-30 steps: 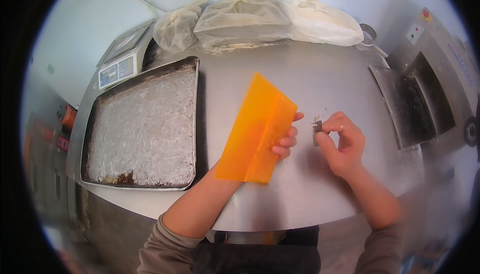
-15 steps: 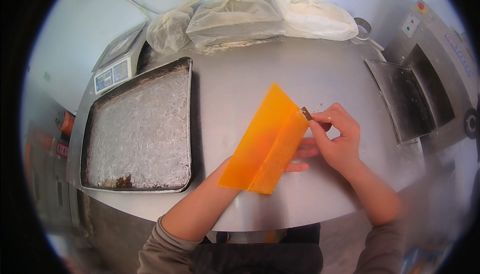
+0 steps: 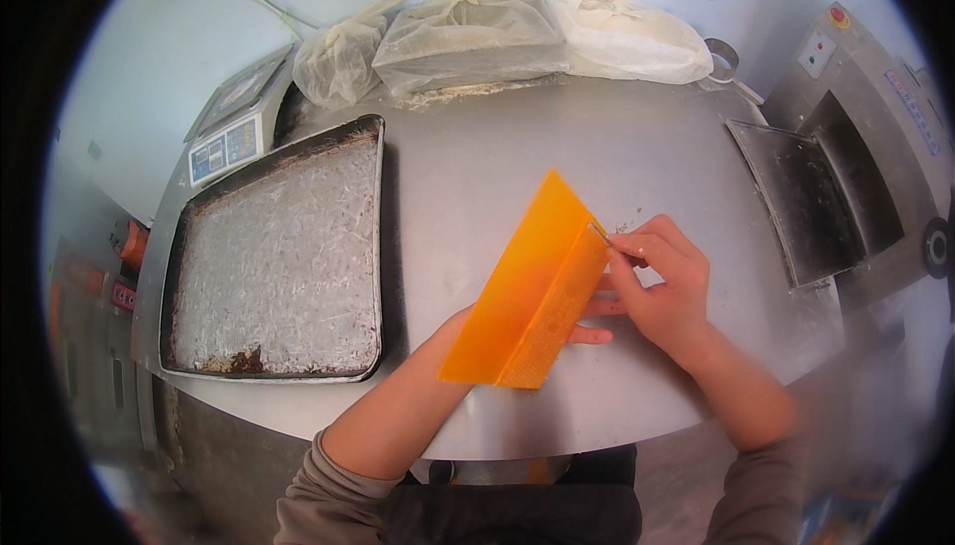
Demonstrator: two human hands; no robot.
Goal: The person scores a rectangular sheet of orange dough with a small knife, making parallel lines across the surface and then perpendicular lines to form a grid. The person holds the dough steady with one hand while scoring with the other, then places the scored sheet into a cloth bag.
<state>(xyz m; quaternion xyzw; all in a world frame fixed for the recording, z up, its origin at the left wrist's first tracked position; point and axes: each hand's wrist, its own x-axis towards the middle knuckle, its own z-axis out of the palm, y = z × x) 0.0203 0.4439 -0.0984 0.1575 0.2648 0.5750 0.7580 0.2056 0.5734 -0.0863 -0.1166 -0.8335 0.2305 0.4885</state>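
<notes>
Head view showed left hand (image 3: 594,335) holding an orange panel (image 3: 527,296), right hand (image 3: 671,296) pinching a strip (image 3: 599,232), bulging bag (image 3: 637,45) (contents unclear) at one o'clock.

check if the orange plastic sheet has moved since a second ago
Yes: the orange plastic sheet has shifted right, farther from the baking tray, and a little nearer the person.

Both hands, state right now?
Left hand: holding the orange plastic piece from behind; grip mostly hidden.
Right hand: closed, pinching a small thin strip against the orange plastic piece's upper right edge.
</notes>
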